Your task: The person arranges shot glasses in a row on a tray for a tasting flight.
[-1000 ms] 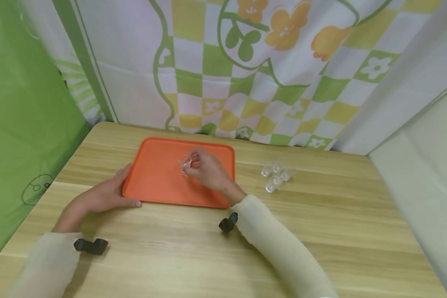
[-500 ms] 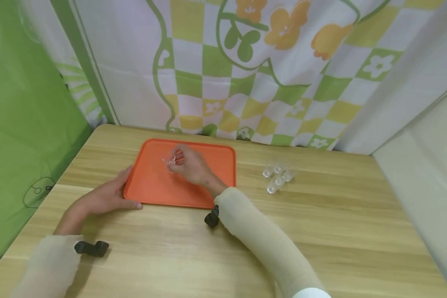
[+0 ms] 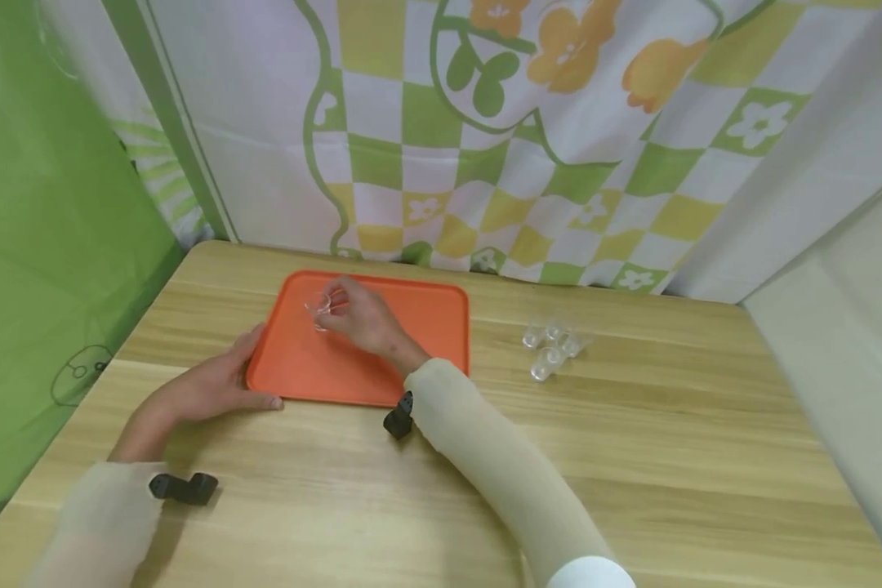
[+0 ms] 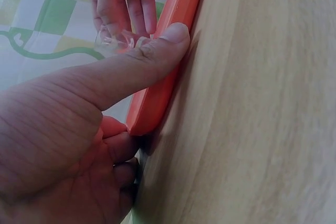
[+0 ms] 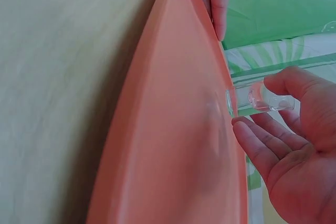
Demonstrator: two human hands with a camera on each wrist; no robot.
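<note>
An orange tray (image 3: 353,377) lies on the wooden table. My left hand (image 3: 209,385) grips its near-left corner, the thumb along the front rim and the other fingers at the left side; in the left wrist view those fingers curl at the tray's edge (image 4: 147,109). Over the tray's left half, my right hand (image 3: 367,320) pinches a small clear glass (image 5: 262,97) between thumb and fingers. The right wrist view shows the glass lying sideways to that camera, above the tray surface. Whether it touches the tray, I cannot tell.
Several more small clear glasses (image 3: 551,347) stand in a cluster on the table (image 3: 669,425), right of the tray. Behind the table hangs a checked, flowered curtain (image 3: 441,163). Green cloth (image 3: 59,204) hangs at the left, and a pale wall (image 3: 853,310) borders the right.
My right hand has carried the glass leftward over the tray and slightly toward its back. The left hand keeps its hold on the tray corner, and the clustered glasses stay put.
</note>
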